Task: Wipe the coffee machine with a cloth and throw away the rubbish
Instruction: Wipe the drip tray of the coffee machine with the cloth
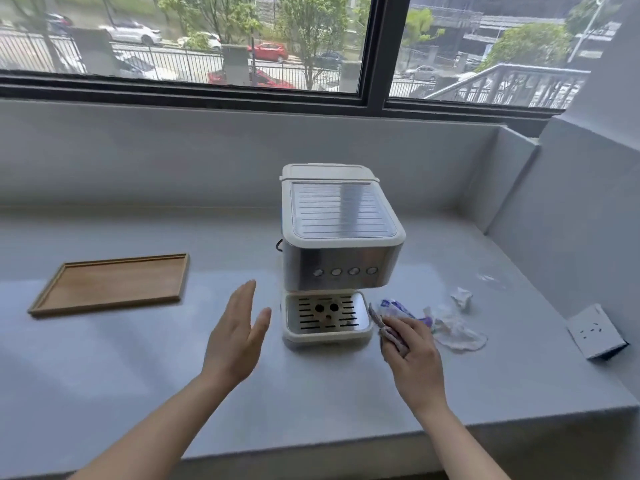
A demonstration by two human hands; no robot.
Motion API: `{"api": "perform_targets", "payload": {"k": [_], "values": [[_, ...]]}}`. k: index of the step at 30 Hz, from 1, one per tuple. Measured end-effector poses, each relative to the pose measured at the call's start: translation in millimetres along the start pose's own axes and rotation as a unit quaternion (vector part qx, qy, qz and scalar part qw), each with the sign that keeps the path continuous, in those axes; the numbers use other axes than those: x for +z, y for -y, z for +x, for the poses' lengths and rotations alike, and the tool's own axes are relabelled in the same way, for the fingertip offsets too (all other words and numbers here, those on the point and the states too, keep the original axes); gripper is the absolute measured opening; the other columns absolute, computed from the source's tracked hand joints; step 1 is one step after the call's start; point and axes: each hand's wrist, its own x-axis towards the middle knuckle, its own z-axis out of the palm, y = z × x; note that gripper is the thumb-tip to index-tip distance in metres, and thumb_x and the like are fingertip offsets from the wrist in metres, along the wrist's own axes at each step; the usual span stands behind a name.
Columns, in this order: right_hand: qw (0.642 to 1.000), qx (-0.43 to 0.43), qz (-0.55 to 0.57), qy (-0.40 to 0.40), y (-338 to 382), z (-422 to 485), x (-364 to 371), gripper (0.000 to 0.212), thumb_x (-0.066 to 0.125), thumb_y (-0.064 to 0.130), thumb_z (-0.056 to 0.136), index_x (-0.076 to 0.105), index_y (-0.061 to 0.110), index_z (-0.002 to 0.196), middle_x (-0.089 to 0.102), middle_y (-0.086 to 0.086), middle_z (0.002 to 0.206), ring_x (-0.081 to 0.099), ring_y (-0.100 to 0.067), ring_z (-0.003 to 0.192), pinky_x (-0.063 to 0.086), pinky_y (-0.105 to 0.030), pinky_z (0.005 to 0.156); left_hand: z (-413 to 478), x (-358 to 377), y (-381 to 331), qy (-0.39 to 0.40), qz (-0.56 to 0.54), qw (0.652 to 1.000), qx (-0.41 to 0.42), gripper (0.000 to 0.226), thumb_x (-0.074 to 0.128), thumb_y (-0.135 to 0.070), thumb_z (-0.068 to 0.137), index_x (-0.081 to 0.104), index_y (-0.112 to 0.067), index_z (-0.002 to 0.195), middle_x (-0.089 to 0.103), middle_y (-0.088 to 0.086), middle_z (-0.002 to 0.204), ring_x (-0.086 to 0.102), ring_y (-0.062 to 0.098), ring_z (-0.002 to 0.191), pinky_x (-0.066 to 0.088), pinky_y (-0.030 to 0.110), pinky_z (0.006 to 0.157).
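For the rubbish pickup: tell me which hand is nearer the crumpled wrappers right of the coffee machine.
Right. The right hand, gripping a cloth, sits at the left edge of the wrappers; the left hand is open, left of the coffee machine, which stands between.

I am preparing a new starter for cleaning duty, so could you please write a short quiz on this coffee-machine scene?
1. True or false: the left hand holds the cloth.
2. Where does the rubbish lie relative to the coffee machine? A: on top of it. B: on the counter to its right. C: behind it.
3. How many round buttons are on the machine's front panel?

Key
1. False: the left hand is open and holds nothing; the right hand grips the cloth.
2. B
3. Four
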Motion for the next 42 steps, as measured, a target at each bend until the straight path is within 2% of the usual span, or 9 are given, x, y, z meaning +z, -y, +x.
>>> {"api": "perform_targets", "payload": {"k": [2, 6, 11, 15, 21, 30, 36, 39, 42], "values": [[1.000, -0.002, 0.005, 0.018, -10, -6, 10, 0.035, 0.070, 0.006, 0.085, 0.069, 0.026, 0.114, 0.060, 0.015, 0.112, 0.058, -0.009, 0.106, 0.050, -0.032, 0.089, -12, 24, 17, 0.027, 0.034, 0.999, -0.021, 0.068, 0.031, -0.054, 0.098, 0.010, -0.026, 0.156, 0.011, -0.009, 0.165, 0.004, 0.003, 0.149, 0.014, 0.028, 0.118], [0.999, -0.026, 0.009, 0.020, -29, -6, 35, 0.036, 0.069, 0.003, 0.085, 0.069, 0.022, 0.116, 0.060, 0.012, 0.114, 0.058, -0.009, 0.108, 0.047, -0.024, 0.089, -8, 71, 31, 0.054, 0.048, 0.997, -0.030, 0.076, 0.026, -0.062, 0.095, -0.001, -0.026, 0.156, 0.000, -0.010, 0.165, -0.005, 0.001, 0.149, 0.006, 0.024, 0.120], [0.998, -0.063, -0.016, -0.027, -55, -1, 54, 0.039, 0.069, 0.001, 0.085, 0.066, 0.019, 0.120, 0.058, 0.007, 0.116, 0.055, -0.010, 0.111, 0.041, -0.017, 0.093, -1, 100, 36, 0.020, 0.082, 0.996, 0.010, 0.078, 0.020, -0.068, 0.092, 0.001, -0.026, 0.155, 0.008, -0.010, 0.164, 0.006, 0.006, 0.148, 0.010, 0.031, 0.122], [0.996, -0.061, -0.045, -0.042, -71, 1, 58, 0.039, 0.069, 0.008, 0.087, 0.063, 0.017, 0.124, 0.056, 0.003, 0.125, 0.052, -0.016, 0.118, 0.041, -0.027, 0.100, 2, 103, 38, 0.021, 0.126, 0.991, 0.035, 0.083, 0.011, -0.073, 0.088, 0.002, -0.024, 0.155, 0.017, -0.009, 0.162, 0.012, 0.009, 0.148, 0.012, 0.036, 0.123], [0.967, -0.190, -0.168, 0.014, -69, 1, 72, 0.055, 0.073, 0.019, 0.086, 0.054, 0.018, 0.137, 0.050, 0.000, 0.143, 0.040, -0.022, 0.136, 0.039, -0.041, 0.108, 1, 105, 35, -0.001, 0.103, 0.995, 0.009, 0.081, 0.011, -0.074, 0.088, 0.005, -0.029, 0.155, 0.025, -0.011, 0.159, 0.015, 0.008, 0.146, 0.013, 0.033, 0.122], [0.943, -0.249, -0.215, 0.041, -48, 20, 67, 0.030, 0.065, 0.019, 0.091, 0.066, 0.017, 0.121, 0.065, 0.003, 0.122, 0.052, -0.025, 0.122, 0.040, -0.034, 0.107, 1, 108, 37, -0.003, 0.125, 0.992, 0.013, 0.082, 0.006, -0.075, 0.087, 0.004, -0.029, 0.155, 0.019, -0.009, 0.162, 0.009, 0.006, 0.149, 0.003, 0.028, 0.123], [0.947, -0.232, -0.213, 0.057, -56, 7, 57, 0.046, 0.072, 0.005, 0.084, 0.063, 0.014, 0.128, 0.061, -0.001, 0.131, 0.052, -0.026, 0.128, 0.045, -0.040, 0.105, 2, 110, 40, 0.004, 0.129, 0.991, 0.023, 0.081, 0.003, -0.075, 0.088, 0.001, -0.029, 0.155, 0.015, -0.012, 0.163, 0.004, 0.004, 0.149, 0.001, 0.029, 0.123], [0.957, -0.183, -0.212, 0.077, -47, 22, 57, 0.029, 0.068, 0.007, 0.086, 0.068, 0.016, 0.114, 0.064, 0.003, 0.125, 0.052, -0.023, 0.125, 0.042, -0.031, 0.104, 2, 111, 42, 0.001, 0.125, 0.992, 0.021, 0.082, 0.003, -0.077, 0.087, 0.002, -0.031, 0.155, 0.015, -0.013, 0.163, 0.002, 0.005, 0.150, 0.002, 0.029, 0.123], [0.930, -0.190, -0.287, 0.130, -39, 35, 61, 0.011, 0.062, 0.010, 0.087, 0.068, 0.014, 0.095, 0.066, 0.003, 0.109, 0.054, -0.022, 0.113, 0.045, -0.029, 0.093, 2, 110, 43, 0.001, 0.124, 0.992, 0.013, 0.084, 0.003, -0.078, 0.086, 0.002, -0.031, 0.155, 0.013, -0.014, 0.163, -0.001, 0.006, 0.150, 0.003, 0.029, 0.123]]}}
